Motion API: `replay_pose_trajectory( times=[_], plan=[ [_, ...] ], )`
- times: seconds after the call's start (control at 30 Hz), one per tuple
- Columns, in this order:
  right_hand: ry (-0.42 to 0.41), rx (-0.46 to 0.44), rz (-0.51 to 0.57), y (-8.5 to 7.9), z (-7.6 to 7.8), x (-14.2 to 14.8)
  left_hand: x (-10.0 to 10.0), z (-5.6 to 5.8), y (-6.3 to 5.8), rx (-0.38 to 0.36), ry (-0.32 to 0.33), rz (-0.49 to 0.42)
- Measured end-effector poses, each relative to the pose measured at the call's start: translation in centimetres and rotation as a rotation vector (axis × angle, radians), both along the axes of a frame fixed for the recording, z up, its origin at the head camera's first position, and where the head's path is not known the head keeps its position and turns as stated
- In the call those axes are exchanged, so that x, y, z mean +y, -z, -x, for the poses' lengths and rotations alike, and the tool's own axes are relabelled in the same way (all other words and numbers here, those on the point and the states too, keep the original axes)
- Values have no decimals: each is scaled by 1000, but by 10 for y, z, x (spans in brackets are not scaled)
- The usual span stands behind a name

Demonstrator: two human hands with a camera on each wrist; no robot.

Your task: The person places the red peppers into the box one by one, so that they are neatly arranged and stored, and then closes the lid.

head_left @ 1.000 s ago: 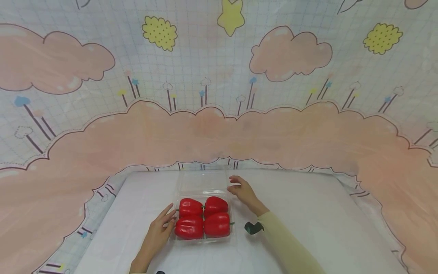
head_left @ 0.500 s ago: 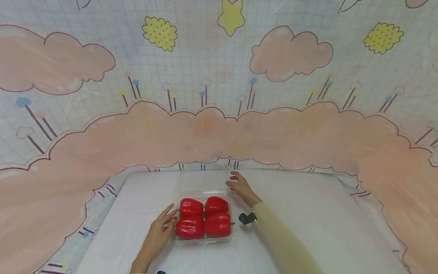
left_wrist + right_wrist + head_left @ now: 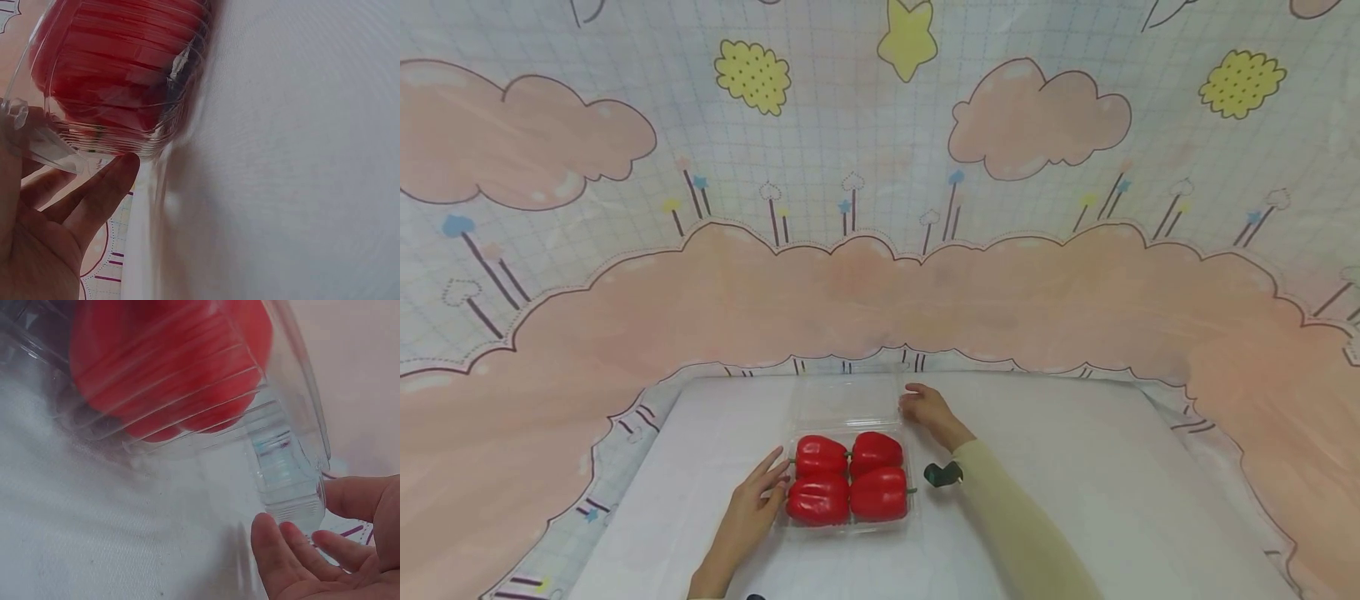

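Observation:
A hinged clear plastic container lies on the table, its lid folded back. Several red bell peppers fill the base in two rows. My left hand holds the left side of the base. In the left wrist view the fingers are against the ribbed wall under the rim, with the thumb beside the rim. At the lid's right edge, my right hand pinches the plastic between thumb and fingers. In the right wrist view a red pepper shows through the ribbed wall.
A white-covered table extends to both sides. Behind it hangs a patterned cloth backdrop with clouds and stars. A dark green device sits at the right sleeve.
My right hand has gone a little up and then back down along the lid's right edge, its spread fingers drawing together on the lid. My left hand stays put.

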State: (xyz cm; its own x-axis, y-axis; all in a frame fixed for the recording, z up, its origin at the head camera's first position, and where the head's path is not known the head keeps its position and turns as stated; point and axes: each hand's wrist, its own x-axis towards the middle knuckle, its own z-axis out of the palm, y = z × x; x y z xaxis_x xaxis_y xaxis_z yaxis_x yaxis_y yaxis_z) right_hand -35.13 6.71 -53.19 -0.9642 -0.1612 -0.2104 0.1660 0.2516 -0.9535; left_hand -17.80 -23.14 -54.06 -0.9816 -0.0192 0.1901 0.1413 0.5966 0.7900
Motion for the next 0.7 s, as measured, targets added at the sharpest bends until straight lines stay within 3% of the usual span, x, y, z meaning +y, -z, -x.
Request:
replay_pose_trajectory(
  times=[0.33,0.7],
  plan=[
    [40,14,17,-8,-5,1,0,-1,1,3,-3,-3],
    [22,113,39,-25,-16,5,2,-2,-1,-15,-18,13]
  ],
)
